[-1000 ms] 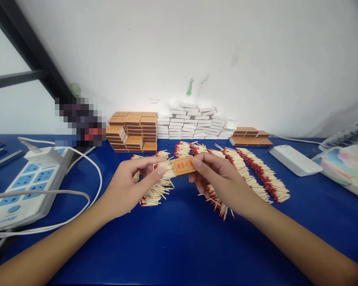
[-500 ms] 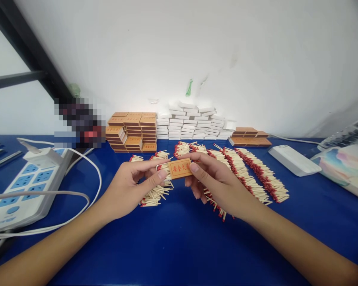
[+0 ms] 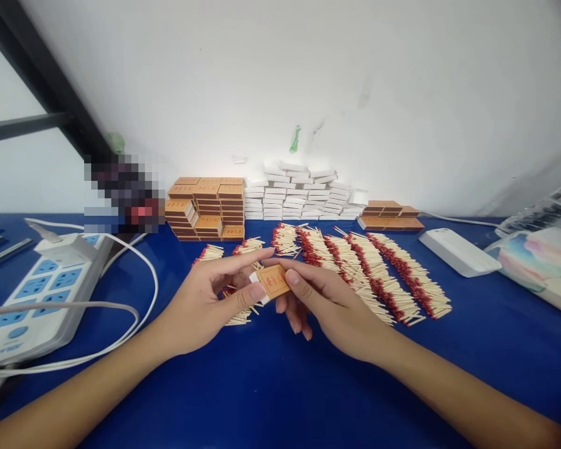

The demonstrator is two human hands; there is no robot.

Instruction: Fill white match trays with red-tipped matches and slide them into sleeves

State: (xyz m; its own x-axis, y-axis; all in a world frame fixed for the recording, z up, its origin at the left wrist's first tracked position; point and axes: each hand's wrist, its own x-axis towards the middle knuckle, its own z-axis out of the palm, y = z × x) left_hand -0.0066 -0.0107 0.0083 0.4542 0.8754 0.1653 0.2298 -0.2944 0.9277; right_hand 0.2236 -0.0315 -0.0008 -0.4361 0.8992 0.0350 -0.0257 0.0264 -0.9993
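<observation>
An orange matchbox point(image 3: 272, 284) with red characters is held between both hands, tilted, above the blue table. A short white end of its inner tray sticks out on the left side. My left hand point(image 3: 215, 293) grips that end, its thumb in front against the box. My right hand point(image 3: 331, 296) pinches the sleeve at the right, thumb on the printed face and some lower fingers hanging loose. Loose matches point(image 3: 236, 318) with red heads lie behind and below my left hand. More rows of matches point(image 3: 383, 277) stretch out behind and beside my right hand.
Stacked orange matchboxes point(image 3: 208, 187) stand against the wall, beside a pile of white trays point(image 3: 299, 193). Several more matchboxes point(image 3: 390, 215) lie to the right, near a white power bank point(image 3: 460, 252). A power strip point(image 3: 47, 293) with looping white cables occupies the left.
The inner tray has slid further into the sleeve, and its match heads no longer show. Both hands have come closer together and slightly lower, with the matchbox tilted more.
</observation>
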